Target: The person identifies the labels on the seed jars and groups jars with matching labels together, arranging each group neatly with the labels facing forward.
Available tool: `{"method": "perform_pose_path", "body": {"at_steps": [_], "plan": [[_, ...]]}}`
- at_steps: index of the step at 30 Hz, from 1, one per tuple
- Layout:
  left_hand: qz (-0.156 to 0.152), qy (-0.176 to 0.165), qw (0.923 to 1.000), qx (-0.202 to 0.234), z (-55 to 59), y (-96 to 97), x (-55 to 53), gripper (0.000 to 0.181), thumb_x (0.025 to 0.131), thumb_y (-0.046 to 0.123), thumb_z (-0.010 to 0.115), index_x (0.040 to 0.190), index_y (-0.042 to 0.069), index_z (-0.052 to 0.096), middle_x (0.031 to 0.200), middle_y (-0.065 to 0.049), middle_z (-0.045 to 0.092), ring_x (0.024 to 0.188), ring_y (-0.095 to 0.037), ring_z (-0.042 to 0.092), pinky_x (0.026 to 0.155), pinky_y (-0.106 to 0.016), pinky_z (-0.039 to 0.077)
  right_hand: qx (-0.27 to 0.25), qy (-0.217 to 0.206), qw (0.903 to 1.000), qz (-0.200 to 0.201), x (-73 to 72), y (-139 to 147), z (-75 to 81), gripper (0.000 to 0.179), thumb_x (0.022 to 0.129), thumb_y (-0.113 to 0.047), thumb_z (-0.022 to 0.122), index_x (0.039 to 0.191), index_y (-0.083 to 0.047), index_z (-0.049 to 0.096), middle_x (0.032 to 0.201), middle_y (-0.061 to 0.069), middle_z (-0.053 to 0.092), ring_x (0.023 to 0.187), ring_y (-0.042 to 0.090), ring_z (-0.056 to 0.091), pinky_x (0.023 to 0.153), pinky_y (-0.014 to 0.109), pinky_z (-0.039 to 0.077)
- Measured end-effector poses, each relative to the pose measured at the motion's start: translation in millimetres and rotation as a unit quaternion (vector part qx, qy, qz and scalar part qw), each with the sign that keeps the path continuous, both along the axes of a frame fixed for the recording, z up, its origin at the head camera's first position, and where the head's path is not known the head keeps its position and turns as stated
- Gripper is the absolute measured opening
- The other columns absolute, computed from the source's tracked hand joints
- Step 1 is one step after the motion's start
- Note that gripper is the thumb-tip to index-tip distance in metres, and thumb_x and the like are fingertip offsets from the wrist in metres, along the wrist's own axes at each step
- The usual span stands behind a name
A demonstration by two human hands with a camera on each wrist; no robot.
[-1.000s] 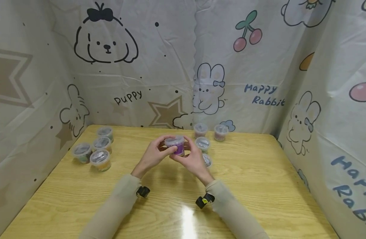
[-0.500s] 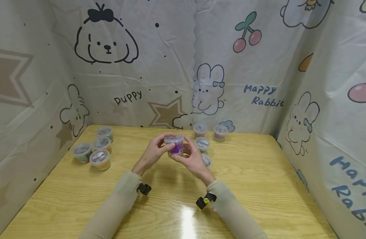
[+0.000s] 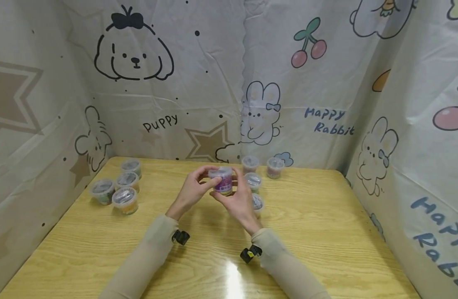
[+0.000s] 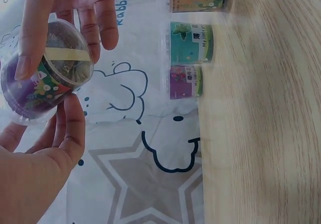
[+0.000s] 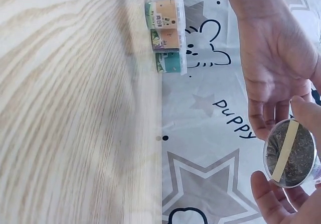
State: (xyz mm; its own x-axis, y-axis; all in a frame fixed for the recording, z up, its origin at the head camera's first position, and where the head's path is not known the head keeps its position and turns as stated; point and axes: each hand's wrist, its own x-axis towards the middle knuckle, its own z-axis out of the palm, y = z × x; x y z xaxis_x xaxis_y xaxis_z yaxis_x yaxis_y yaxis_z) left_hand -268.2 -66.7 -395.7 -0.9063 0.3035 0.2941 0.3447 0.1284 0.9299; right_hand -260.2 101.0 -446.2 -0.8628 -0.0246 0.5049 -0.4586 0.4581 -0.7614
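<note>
- The left hand (image 3: pixel 193 189) grips the purple-labelled cup (image 3: pixel 224 185), thumb across its front.
- The right hand (image 3: pixel 239 198) holds the same cup from the other side.
- The cup is in the air between both hands, above the table (image 3: pixel 307 232); a pale strip (image 5: pixel 286 151) crosses its dark underside.
- Just beyond the right hand stand four lidded cups (image 3: pixel 275 168), one partly hidden.
- Well left, four more cups (image 3: pixel 125 201) cluster.
- Behind hangs patterned cloth (image 3: pixel 210 95).

held tub (image 3: pixel 225 185): purple, flower-printed | table (image 3: pixel 326 232): yellow wood grain | backdrop (image 3: pixel 214 50): off-white, cartoon print | sleeves (image 3: pixel 143 253): beige
</note>
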Motion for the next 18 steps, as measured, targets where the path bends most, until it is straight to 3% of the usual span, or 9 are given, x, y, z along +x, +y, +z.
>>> {"method": "perform_pose_path", "body": {"at_steps": [4,9,13,18], "plan": [[-0.011,0.012,0.9999,0.0,-3.0,-4.3,-2.0,0.038,0.095,0.015,0.066,0.13,0.002,0.058,0.123,-0.019,0.06,0.106,-0.027,0.056,0.087,-0.034,0.05,-0.006,-0.022,0.9986,0.047,0.4,2.7,-0.4,0.092,0.078,-0.031,0.085,0.151,-0.02,0.031,0.125,0.014,0.053,0.105,0.03,0.061,0.068,0.024,0.057],[-0.021,0.012,0.9997,0.002,-5.0,-8.4,-2.9,0.038,0.095,0.012,0.064,0.131,0.001,0.057,0.12,-0.021,0.06,0.104,-0.026,0.056,0.085,-0.039,0.051,-0.039,-0.075,0.99,0.113,0.1,7.9,-1.2,0.093,0.082,-0.024,0.081,0.155,-0.028,0.023,0.132,0.014,0.054,0.111,0.03,0.063,0.075,0.029,0.058],[-0.028,0.009,0.9996,0.002,-5.5,-10.1,-3.2,0.038,0.096,0.012,0.063,0.131,0.001,0.056,0.121,-0.022,0.06,0.103,-0.025,0.057,0.083,-0.036,0.052,-0.046,-0.096,0.9856,0.132,-1.5,10.5,-2.5,0.094,0.084,-0.02,0.08,0.156,-0.03,0.02,0.134,0.014,0.056,0.114,0.029,0.063,0.08,0.035,0.058],[-0.029,0.006,0.9995,0.001,-9.1,-12.1,-6.4,0.038,0.096,0.012,0.062,0.132,0.0,0.056,0.121,-0.022,0.061,0.104,-0.024,0.057,0.081,-0.03,0.052,-0.042,-0.116,0.9813,0.147,2.6,11.2,4.5,0.095,0.086,-0.013,0.077,0.158,-0.022,0.016,0.137,0.02,0.054,0.118,0.033,0.06,0.086,0.04,0.057]]}}
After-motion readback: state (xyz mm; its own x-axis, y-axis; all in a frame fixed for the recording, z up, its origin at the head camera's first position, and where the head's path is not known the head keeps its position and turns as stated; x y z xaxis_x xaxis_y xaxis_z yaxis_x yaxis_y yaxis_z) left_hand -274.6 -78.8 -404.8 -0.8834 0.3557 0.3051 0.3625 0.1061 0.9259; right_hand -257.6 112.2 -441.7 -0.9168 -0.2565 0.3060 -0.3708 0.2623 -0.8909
